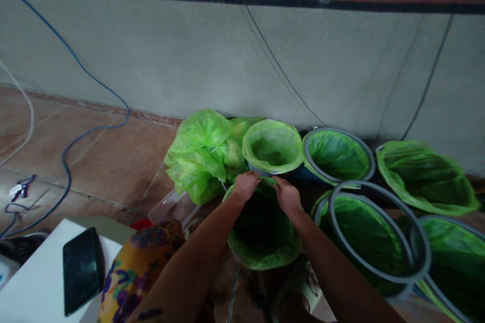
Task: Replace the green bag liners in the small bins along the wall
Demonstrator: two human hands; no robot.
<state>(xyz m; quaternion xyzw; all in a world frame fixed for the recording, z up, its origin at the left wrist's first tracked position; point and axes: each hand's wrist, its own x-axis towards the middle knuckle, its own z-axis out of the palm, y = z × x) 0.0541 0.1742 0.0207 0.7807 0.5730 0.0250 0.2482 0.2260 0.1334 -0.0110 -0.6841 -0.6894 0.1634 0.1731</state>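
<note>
A bin (261, 232) lined with a green plastic bag (261, 263) stands right in front of me, its dark inside facing up. At its far rim, my left hand (246, 185) is closed on the bag's edge. Just to the right, my right hand (287, 195) pinches the same edge, fingers curled over it. Behind my hands sits another bin lined with a pale green bag (273, 147), its liner folded over the rim. Filled green bags (202, 154) rest on the left, beside these bins.
More green-lined bins (337, 156) stand on the right along the wall, some with grey rims. A grey ring (425, 250) lies tilted across one. A phone (82, 270) rests on a white surface (41, 282) at lower left. A blue cable (67, 176) crosses the tiled floor.
</note>
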